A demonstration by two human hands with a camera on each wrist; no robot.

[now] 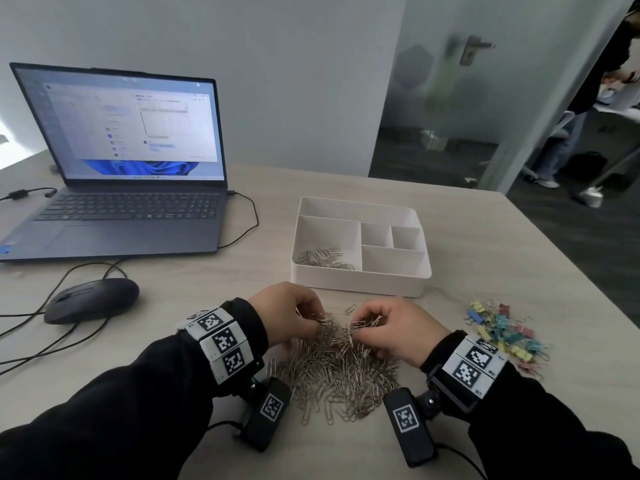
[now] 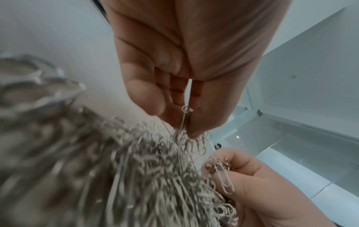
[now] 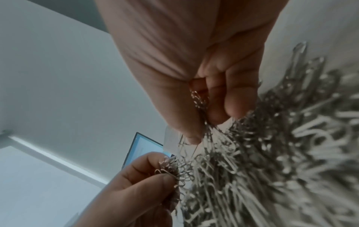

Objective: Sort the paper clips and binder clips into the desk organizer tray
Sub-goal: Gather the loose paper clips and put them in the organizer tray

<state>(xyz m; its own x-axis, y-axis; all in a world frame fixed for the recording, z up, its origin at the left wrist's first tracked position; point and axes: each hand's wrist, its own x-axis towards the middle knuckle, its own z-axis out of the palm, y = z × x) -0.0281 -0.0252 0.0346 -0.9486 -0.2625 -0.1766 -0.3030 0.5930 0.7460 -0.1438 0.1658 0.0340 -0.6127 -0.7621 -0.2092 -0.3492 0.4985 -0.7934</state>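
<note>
- Both hands are down in the big pile (image 1: 341, 370) of silver paper clips, on the desk (image 1: 467, 244) right in front of the person.
- Left hand (image 1: 287, 311) has its fingers curled and is pinching a small bunch of clips off the top of the pile. The left wrist view shows thumb and fingertips closed on the wires.
- Right hand (image 1: 394, 332) is doing the same, fingers curled round its own tuft of clips, just beside the left one. A few clips dangle from it back down into the heap.
- One stray clip (image 1: 350, 309) lies on the desk between the hands and the tray.
- Tray (image 1: 360, 284) is white, sits just past the pile, and has several compartments. The big left one already has a handful of paper clips (image 1: 323, 258) in it; the others look bare from here.
- Binder clips (image 1: 504, 334), the coloured ones (yellow, blue, teal, pink), are in a loose heap on the desk to the right of the right hand, apart from the tray.
- Laptop (image 1: 121, 188) is open on the far left, with a mouse (image 1: 91, 299) in front of it and cables trailing round.
</note>
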